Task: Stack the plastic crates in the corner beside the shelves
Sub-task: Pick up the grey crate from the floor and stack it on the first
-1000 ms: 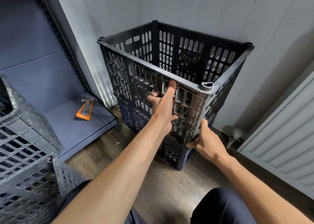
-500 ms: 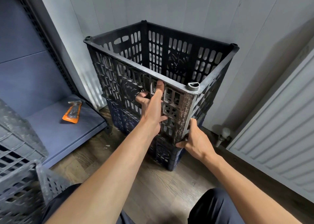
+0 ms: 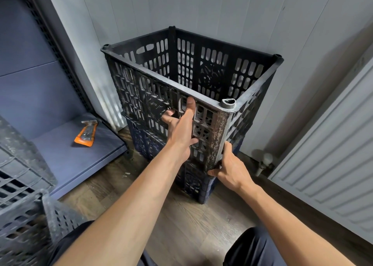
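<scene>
my left hand (image 3: 181,130) presses flat on the near wall of the top black crate (image 3: 141,96), fingers spread across its slotted lattice, gripping nothing. my right hand (image 3: 230,171) pinches the scuffed, rust-speckled bottom corner of that crate, thumb up along the edge. the crate is hard moulded plastic, open-topped, with round pegs at the rim corners, and sits on a dark blue crate (image 3: 199,187) in the corner by the pale panelled wall. an orange tool (image 3: 85,133) lies on the blue shelf (image 3: 66,156). dusty grey crates (image 3: 22,215) stand at my left, a ribbed white radiator (image 3: 327,165) at my right.
</scene>
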{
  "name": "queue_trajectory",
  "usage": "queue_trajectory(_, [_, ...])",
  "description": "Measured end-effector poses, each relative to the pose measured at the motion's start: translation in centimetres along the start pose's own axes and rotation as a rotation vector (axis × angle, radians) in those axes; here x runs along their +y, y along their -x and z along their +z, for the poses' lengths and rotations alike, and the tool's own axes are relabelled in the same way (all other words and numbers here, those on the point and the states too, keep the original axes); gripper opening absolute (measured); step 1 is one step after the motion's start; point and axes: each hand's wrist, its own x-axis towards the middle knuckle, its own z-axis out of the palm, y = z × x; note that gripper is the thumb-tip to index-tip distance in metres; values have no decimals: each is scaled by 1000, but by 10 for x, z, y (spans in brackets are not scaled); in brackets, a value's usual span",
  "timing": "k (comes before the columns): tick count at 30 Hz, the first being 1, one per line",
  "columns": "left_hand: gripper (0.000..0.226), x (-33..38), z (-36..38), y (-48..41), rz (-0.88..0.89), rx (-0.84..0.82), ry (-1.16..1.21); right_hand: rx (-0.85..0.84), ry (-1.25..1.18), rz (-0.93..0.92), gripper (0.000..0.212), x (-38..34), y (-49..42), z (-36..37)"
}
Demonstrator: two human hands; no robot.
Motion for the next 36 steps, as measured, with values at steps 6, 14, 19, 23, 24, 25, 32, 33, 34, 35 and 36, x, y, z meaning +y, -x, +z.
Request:
queue_trajectory(6, [70, 7, -1, 4, -61, 11, 21, 4, -60, 8, 96, 4, 2, 1])
queue_trajectory(14, [75, 15, -8, 6, -76, 23, 8, -42, -90, -5, 85, 15, 5, -15])
queue_trajectory(19, [68, 15, -5, 11, -33, 91, -56, 101, -35, -34, 66, 12, 7, -16])
queue_trajectory(23, [57, 12, -6, 23, 156, 174, -188, 72, 6, -22, 71, 0, 7, -16])
queue_trajectory(24, [58, 11, -6, 26, 261, 197, -238, 42, -13, -9, 77, -1, 8, -17])
queue_trajectory(25, [60, 11, -7, 31, 387, 209, -287, 14, -38, -1, 84, -3, 9, -18])
queue_trajectory(32, [58, 16, -5, 35, 1009, -28, -861, 6, -36, 57, 69, -16, 1, -20])
queue_trajectory(33, [57, 16, -6, 34, 1033, -60, -928, 19, -13, 66, 61, -18, -1, -20])
queue_trajectory(34, [57, 16, -6, 32, 1066, -63, -980, 26, 6, 77, 57, -19, -3, -19])
queue_trajectory(35, [57, 18, -5, 31, 1098, -41, -1025, 26, 22, 80, 54, -19, -4, -18])
queue_trajectory(36, [57, 21, -4, 29, 1116, -7, -1058, 25, 33, 79, 52, -19, -4, -18])
